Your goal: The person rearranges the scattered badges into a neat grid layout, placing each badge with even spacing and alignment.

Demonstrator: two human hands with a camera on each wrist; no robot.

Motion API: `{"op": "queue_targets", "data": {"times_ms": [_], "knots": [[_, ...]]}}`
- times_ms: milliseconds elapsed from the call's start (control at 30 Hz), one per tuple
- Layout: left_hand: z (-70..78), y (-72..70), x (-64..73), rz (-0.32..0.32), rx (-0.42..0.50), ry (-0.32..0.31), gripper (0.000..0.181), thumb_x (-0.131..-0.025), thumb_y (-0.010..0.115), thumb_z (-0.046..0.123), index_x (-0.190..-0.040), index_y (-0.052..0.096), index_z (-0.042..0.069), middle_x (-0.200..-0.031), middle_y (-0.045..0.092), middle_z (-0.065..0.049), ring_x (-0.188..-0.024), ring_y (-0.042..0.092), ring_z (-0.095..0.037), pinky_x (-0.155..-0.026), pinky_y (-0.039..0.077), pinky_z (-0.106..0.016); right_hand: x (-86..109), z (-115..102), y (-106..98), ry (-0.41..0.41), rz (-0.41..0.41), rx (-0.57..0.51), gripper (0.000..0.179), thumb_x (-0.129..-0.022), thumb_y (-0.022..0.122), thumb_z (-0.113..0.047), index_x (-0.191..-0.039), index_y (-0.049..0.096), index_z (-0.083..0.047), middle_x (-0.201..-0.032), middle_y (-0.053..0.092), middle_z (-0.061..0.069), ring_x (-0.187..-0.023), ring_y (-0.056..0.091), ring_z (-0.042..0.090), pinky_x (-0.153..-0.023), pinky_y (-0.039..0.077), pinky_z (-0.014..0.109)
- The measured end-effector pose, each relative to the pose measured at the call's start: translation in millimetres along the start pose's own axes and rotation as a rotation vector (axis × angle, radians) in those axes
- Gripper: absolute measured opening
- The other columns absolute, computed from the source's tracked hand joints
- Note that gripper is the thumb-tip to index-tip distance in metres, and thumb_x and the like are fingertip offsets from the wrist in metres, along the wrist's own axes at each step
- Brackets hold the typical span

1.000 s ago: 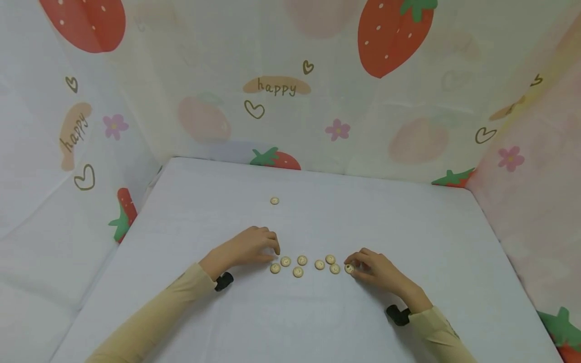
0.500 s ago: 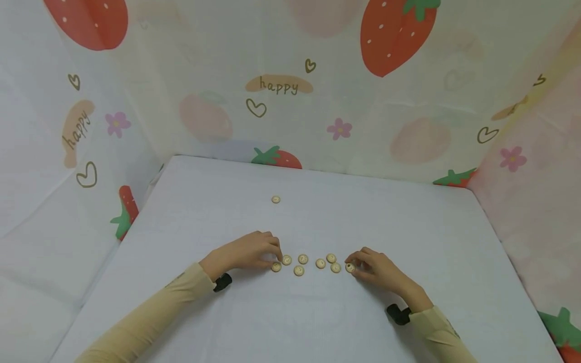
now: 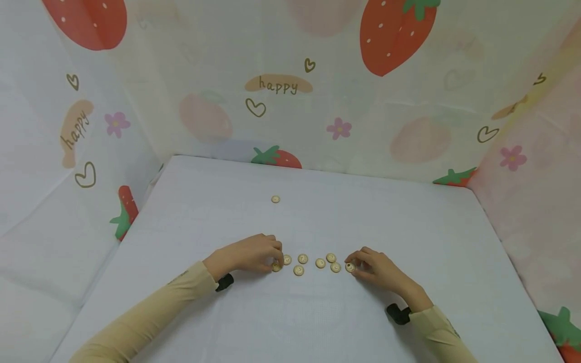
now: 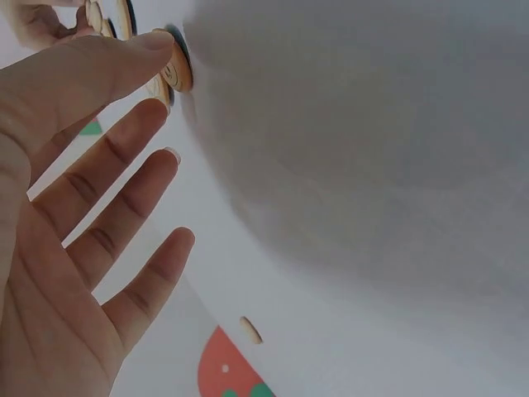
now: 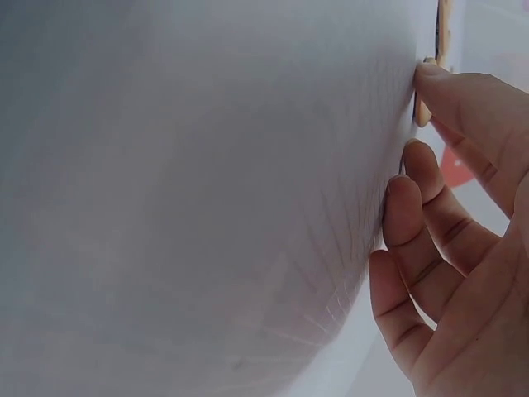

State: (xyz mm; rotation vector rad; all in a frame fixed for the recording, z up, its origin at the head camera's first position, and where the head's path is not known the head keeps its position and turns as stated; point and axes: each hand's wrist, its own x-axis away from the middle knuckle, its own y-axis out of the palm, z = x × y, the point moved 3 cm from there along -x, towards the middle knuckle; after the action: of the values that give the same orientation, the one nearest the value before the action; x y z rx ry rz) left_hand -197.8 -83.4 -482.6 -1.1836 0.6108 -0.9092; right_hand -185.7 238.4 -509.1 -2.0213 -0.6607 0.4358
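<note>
Small round wooden discs with dark markings lie flat in a loose row across the white table. My left hand (image 3: 251, 254) pinches the leftmost disc (image 3: 276, 268) between thumb and index finger; in the left wrist view the thumb lies against that disc (image 4: 175, 73), while the other fingers are spread. At the row's other end, my right hand (image 3: 379, 269) holds the rightmost disc (image 3: 350, 267) by its edges, and this disc (image 5: 423, 107) is partly behind the thumb in the right wrist view. Both held discs appear to be on or very near the tabletop.
Between my hands are several more discs, among them a near one (image 3: 298, 270) and a pair that touch or nearly touch (image 3: 335, 267). A lone disc (image 3: 275, 199) lies farther back. Strawberry-patterned cloth (image 3: 281, 121) walls the white table (image 3: 290, 322) behind and at both sides.
My left hand has come down and slightly right onto the leftmost disc, its thumb and index finger closing around it. The right hand stays in place at its disc.
</note>
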Motion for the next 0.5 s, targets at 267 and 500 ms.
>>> {"op": "queue_targets", "data": {"times_ms": [267, 500], "knots": [[0.0, 4.5, -2.3, -0.024, -0.025, -0.002, 0.019, -0.078, 0.072, 0.02, -0.096, 0.07, 0.025, -0.092, 0.06, 0.011, -0.085, 0.049, -0.005, -0.079, 0.045, -0.029, 0.1, 0.5, 0.1, -0.012, 0.008, -0.008, 0.024, -0.084, 0.067, -0.018, -0.108, 0.063, -0.019, -0.088, 0.054, -0.009, -0.075, 0.048, 0.005, -0.067, 0.043, 0.022], [-1.2, 7.6, -4.6, -0.022, -0.042, 0.003, 0.017, -0.079, 0.071, 0.022, -0.095, 0.069, 0.026, -0.091, 0.059, 0.013, -0.086, 0.049, -0.005, -0.08, 0.045, -0.029, 0.3, -0.4, -0.3, -0.029, 0.011, -0.008, 0.024, -0.085, 0.067, -0.017, -0.108, 0.063, -0.018, -0.088, 0.054, -0.008, -0.075, 0.05, 0.006, -0.068, 0.044, 0.023]]}}
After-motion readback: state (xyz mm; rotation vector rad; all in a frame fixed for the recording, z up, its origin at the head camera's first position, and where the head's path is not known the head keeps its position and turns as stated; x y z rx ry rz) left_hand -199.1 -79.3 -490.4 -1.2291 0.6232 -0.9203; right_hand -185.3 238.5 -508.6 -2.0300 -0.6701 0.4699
